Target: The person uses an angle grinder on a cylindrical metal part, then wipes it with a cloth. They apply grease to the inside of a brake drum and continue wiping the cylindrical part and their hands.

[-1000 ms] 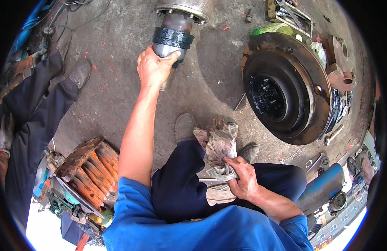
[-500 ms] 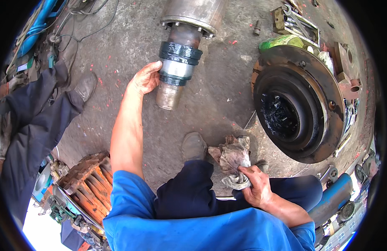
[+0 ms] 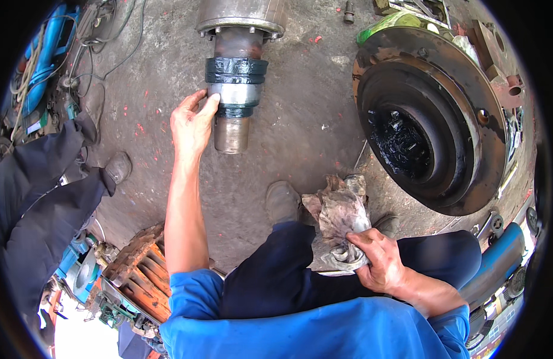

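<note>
Fingers: your left hand (image 3: 191,122) is spread open, fingertips (image 3: 212,102) resting on the bright steel band of the shaft (image 3: 235,78); your right hand (image 3: 379,258) is clenched on the rag (image 3: 338,218).
Change: a second ago that left hand was wrapped over the shaft's tip; now it has slid off to the left side and opened up, touching rather than gripping.
Meaning: it looks as if you've gone from working the end to feeling the cleaned surface.
Rag: it has stayed low over your knee, near your shoe (image 3: 282,200), well apart from the shaft.
Shaft: stepped cylinder lying on the concrete floor (image 3: 300,119), pointing toward you; dull brown tip, polished silver band, a black greasy collar behind it, then a wide bolted flange.
Hub: the big round hub (image 3: 432,119) to your right is rusty, ringed in concentric steps, its centre glistening with black grease.
Rag texture: grey, crumpled, stained cloth.
Bystander: dark trousers and a boot (image 3: 118,167) at your left.
</note>
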{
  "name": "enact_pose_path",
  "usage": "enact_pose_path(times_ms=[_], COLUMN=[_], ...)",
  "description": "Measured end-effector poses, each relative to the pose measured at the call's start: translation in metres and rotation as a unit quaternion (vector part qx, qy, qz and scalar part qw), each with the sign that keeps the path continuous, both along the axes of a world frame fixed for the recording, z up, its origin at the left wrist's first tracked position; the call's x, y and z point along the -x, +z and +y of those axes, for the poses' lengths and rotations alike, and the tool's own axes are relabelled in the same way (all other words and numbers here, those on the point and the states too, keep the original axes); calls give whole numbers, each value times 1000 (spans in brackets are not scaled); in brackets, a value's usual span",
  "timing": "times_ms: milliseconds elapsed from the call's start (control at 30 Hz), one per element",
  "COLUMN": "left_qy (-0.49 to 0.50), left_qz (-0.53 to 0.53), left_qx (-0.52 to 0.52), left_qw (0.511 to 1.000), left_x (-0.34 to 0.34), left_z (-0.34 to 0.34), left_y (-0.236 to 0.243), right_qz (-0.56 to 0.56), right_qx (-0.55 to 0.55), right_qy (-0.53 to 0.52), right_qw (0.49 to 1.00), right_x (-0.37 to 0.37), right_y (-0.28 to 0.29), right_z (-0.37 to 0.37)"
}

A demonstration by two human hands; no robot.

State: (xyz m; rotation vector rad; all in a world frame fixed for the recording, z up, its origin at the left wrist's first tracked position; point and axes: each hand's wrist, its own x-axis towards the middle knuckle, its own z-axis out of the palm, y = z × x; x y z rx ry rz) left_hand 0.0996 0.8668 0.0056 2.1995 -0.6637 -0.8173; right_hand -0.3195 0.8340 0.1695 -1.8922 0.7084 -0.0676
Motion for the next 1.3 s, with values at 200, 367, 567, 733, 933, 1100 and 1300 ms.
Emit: enact_pose_path(times_ms=[200, 367, 567, 733, 933, 1100, 1300], left_qy=[-421, -627, -749, -796, -758, -755, -766], left_qz=[-488, -472, -506, -434, -464, -463, -468], left_qx=[-51, -83, -232, -386, -453, -461, -435], left_qw=[763, 614, 360, 169, 70, 53, 67], left_x=[63, 98, 173, 221, 228, 229, 226], left_z=[-10, -44, -101, -132, -134, -142, -138], left_y=[49, 60, 62, 32, -27, -26, -2], right_qz=[-19, -41, -28, -13, -8, -34, -39], right_qx=[-8, -7, -7, 14, 4, 23, 32], right_qy=[-34, -73, -70, -97, -103, -120, -117], right_qw=[999, 996, 997, 995, 995, 992, 992], right_x=[43, 76, 121, 159, 187, 204, 201], right_y=[14, 32, 62, 80, 94, 100, 119], right_z=[-18, -26, -46, -55, -51, -48, -45])
